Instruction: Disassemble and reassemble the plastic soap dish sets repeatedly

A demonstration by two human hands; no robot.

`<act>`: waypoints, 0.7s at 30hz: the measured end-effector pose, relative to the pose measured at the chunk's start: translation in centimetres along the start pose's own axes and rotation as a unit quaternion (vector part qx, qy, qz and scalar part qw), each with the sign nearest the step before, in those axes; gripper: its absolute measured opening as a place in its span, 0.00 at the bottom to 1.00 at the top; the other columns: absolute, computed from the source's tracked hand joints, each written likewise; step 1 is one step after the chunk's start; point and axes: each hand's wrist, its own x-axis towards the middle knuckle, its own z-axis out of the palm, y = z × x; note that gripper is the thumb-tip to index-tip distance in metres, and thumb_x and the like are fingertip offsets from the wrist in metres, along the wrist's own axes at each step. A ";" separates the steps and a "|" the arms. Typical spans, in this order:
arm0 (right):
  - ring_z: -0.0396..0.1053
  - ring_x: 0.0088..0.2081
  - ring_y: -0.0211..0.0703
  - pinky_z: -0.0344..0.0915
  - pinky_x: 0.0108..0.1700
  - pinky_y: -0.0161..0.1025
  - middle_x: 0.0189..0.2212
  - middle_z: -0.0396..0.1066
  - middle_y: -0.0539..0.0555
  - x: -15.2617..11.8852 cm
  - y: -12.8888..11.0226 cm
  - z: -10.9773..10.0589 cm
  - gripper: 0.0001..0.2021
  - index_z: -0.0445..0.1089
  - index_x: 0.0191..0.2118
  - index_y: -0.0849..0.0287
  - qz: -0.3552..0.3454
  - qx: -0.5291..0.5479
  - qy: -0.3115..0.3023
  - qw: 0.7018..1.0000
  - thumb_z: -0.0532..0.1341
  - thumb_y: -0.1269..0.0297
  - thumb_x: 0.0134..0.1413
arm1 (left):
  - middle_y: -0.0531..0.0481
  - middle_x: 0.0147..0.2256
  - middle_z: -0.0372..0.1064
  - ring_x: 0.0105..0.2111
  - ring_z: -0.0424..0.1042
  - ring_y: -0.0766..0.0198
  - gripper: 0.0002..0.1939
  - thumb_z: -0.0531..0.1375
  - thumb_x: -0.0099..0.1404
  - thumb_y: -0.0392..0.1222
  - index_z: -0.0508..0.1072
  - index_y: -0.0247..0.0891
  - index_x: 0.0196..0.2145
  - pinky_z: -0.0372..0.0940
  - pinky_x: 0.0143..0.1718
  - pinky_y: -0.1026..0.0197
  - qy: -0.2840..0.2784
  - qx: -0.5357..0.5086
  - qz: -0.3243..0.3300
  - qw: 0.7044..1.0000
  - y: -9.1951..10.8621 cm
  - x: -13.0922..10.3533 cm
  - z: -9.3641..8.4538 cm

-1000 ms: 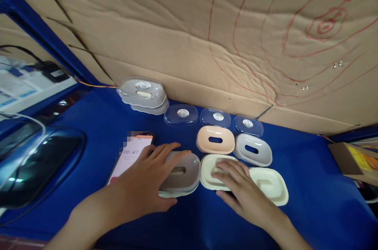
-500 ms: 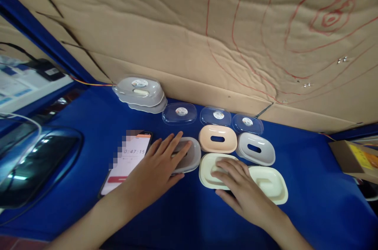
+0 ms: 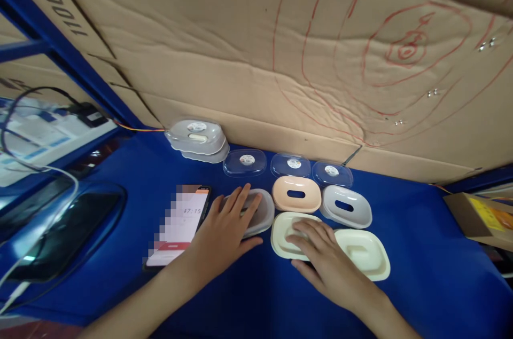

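Note:
My left hand (image 3: 226,229) lies with fingers spread over a grey oval dish (image 3: 265,211), fingertips on its upper surface. It partly hides the dish; whether a clear lid covers it I cannot tell. My right hand (image 3: 320,248) rests over a cream oval dish (image 3: 282,235), its fingers slightly bent across the inside and the thumb apart, outside the near rim. A second cream dish (image 3: 379,253) sits partly behind this hand. Behind them are a peach dish (image 3: 280,197) and a light grey dish (image 3: 363,210), each with a slot in the middle.
Clear lids with round labels (image 3: 247,159) line the back. Stacked grey pieces (image 3: 180,133) stand at back left. A phone showing a timer (image 3: 180,227) lies left of my left hand. A dark screen device with cables (image 3: 76,237), a cardboard wall (image 3: 200,50) and a box (image 3: 476,219) surround the blue table.
The camera view has tilted and shifted slightly. Both hands stay over the same dishes, with hardly any change in finger position.

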 end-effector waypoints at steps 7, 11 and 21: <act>0.60 0.68 0.56 0.63 0.68 0.60 0.66 0.65 0.59 0.0 0.0 0.2 0.19 0.66 0.64 0.49 0.003 -0.003 0.001 1.000 0.61 0.64 0.71 | 0.28 0.73 0.51 0.72 0.56 0.36 0.32 0.59 0.73 0.44 0.61 0.37 0.71 0.58 0.65 0.28 -0.003 -0.027 -0.008 1.000 0.5 0.3 0.5; 0.61 0.68 0.56 0.64 0.67 0.59 0.66 0.65 0.59 0.1 0.0 0.3 0.20 0.66 0.64 0.49 0.001 -0.004 0.013 1.000 0.62 0.64 0.70 | 0.30 0.75 0.48 0.74 0.49 0.37 0.34 0.57 0.75 0.50 0.55 0.39 0.74 0.51 0.68 0.25 -0.032 -0.090 -0.022 0.995 0.4 0.4 0.2; 0.62 0.68 0.57 0.65 0.67 0.60 0.65 0.65 0.59 0.0 0.2 0.4 0.20 0.65 0.64 0.49 -0.016 0.007 0.026 1.000 0.61 0.65 0.70 | 0.26 0.71 0.56 0.71 0.57 0.35 0.37 0.62 0.70 0.52 0.59 0.34 0.70 0.55 0.67 0.35 -0.024 -0.123 -0.095 0.987 -7.1 9.7 -0.4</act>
